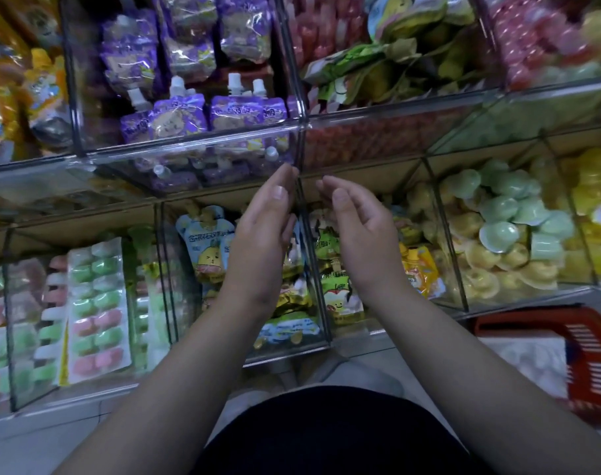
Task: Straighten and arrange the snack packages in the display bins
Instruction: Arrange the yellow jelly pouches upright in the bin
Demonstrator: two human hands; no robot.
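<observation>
Clear acrylic display bins fill two tiers. My left hand (263, 231) and my right hand (357, 228) hover side by side, palms facing each other, fingers apart and holding nothing, in front of the lower middle bin (288, 351). That bin holds jumbled spouted pouches: a light-blue pouch (206, 241), green apple pouches (340, 289) and an orange pouch (422, 269). Fingertips reach up near the front rim of the upper bin (189, 142) of purple spouted pouches (179, 118).
Pastel jelly-cup trays (96, 310) stand in the lower left bin. Green and yellow jelly cups (504, 231) fill the lower right bins. Green leaf-print packs (378, 66) lie in the upper right bin. A red shopping basket (573, 358) sits on the floor at right.
</observation>
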